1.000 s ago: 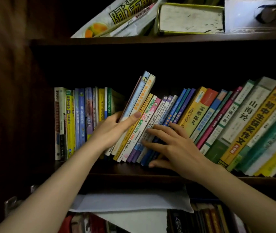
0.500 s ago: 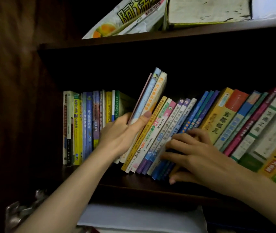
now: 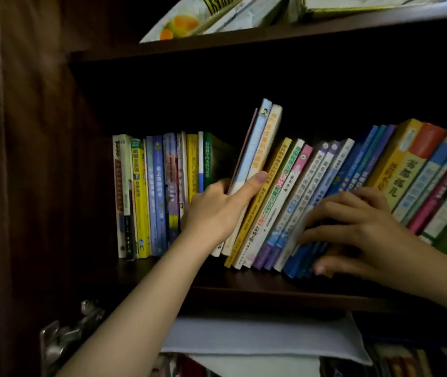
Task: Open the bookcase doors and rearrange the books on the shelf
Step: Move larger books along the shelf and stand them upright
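Dark shelf (image 3: pixel 244 284): left hand (image 3: pixel 217 210) grips 2 tall books (image 3: pixel 260 142); right hand (image 3: pixel 358 229), fingers spread, presses leaning books (image 3: pixel 312 191).

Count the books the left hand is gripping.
2 for certain: a light blue book and an orange-and-cream book beside it, both gripped by the left hand. A thin dark edge behind may be a third.

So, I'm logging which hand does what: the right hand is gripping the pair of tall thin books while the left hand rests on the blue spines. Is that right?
No, the hands are swapped. In the head view, the left hand grips the pair of tall thin books, thumb across their spines, while the right hand rests on the blue spines.
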The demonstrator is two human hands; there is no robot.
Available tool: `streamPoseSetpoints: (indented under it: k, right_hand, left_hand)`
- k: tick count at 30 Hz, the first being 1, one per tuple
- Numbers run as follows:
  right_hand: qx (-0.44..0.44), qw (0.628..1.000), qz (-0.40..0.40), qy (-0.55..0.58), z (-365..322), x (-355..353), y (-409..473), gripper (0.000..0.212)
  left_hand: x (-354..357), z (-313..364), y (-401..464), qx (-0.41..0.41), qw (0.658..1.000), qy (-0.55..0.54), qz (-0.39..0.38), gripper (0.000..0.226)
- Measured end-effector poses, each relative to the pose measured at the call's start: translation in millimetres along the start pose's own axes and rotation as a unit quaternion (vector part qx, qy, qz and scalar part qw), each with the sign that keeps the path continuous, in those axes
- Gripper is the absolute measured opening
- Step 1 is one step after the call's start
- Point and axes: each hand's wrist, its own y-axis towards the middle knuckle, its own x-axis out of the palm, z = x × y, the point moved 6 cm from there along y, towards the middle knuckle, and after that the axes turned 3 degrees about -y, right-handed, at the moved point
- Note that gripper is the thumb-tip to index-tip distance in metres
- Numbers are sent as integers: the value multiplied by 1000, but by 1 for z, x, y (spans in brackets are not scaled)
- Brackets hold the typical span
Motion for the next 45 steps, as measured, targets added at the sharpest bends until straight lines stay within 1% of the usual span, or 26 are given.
streamPoseSetpoints:
  k: [2, 4, 5, 7, 9, 11, 12, 13, 14, 16, 17, 19, 20, 23, 25, 27, 30, 32, 35, 38, 42, 45]
  right_hand:
    - [29, 1000, 8, 10, -4, -1, 0, 49]
    - [73, 996, 43, 32, -9, -5, 4, 54]
    - [108, 989, 64, 73, -10, -11, 9, 56]
    - [172, 959, 113, 195, -7, -22, 24, 60]
    - [210, 923, 162, 278, 0, -34, 46, 64]
    - [228, 897, 173, 337, 10, -38, 74, 72]
    - [226, 890, 170, 356, 12, -39, 87, 75]
    - [217, 894, 165, 357, 14, -38, 100, 77]
    - [208, 903, 158, 341, 14, -35, 109, 78]
    - [203, 922, 149, 294, 17, -25, 115, 77]
    - [202, 925, 154, 284, 20, -20, 115, 75]
    - [200, 918, 164, 299, 23, -13, 110, 69]
    - [199, 912, 164, 319, 23, -11, 108, 69]
    - [197, 893, 160, 373, 22, -12, 104, 73]
    - [199, 886, 162, 386, 17, -13, 104, 76]
    - [205, 883, 158, 392, 14, -14, 104, 84]
    - [196, 904, 155, 348, 9, -15, 102, 92]
    - [189, 915, 163, 317, 11, -10, 103, 89]
    - [203, 934, 157, 250, 22, 3, 112, 86]
    - [222, 940, 134, 223, 30, 9, 116, 90]
    - [226, 943, 150, 191, 20, 7, 109, 86]
    - [252, 941, 125, 187, 22, 9, 120, 79]
  left_hand:
    - [-3, -1, -4, 3, 1000, -21, -7, 96]
    - [-5, -5, -8, 4, 999, -33, -16, 102]
    - [-5, -7, -8, 4, 999, -32, -19, 108]
    - [-4, -8, -10, 4, 999, -35, -20, 118]
    - [-3, -6, -11, 5, 999, -43, -24, 122]
    - [-2, -5, -11, 11, 999, -39, -29, 115]
    - [-2, -5, -11, 14, 999, -33, -28, 108]
    - [-3, -5, -11, 16, 999, -29, -28, 102]
    - [-4, -6, -11, 17, 999, -28, -32, 100]
    - [-5, -8, -11, 26, 998, -27, -50, 112]
    - [-5, -9, -10, 35, 997, -26, -58, 119]
    - [-7, -12, -12, 63, 995, -27, -74, 119]
    - [-8, -14, -14, 79, 992, -39, -86, 114]
    - [-9, -24, -21, 120, 969, -153, -155, 91]
    - [-8, -31, -25, 129, 960, -180, -171, 78]
    - [-6, -37, -26, 155, 959, -176, -156, 75]
    - [-6, -44, -26, 185, 958, -162, -147, 81]
    - [-8, -47, -21, 181, 967, -133, -120, 82]
    - [-11, -43, -11, 151, 983, -87, -50, 73]
    - [-12, -35, -9, 148, 988, 24, 25, 75]
    - [-11, -36, -23, 171, 976, 125, 51, 69]
    - [-17, -30, -21, 174, 970, 159, 64, 69]
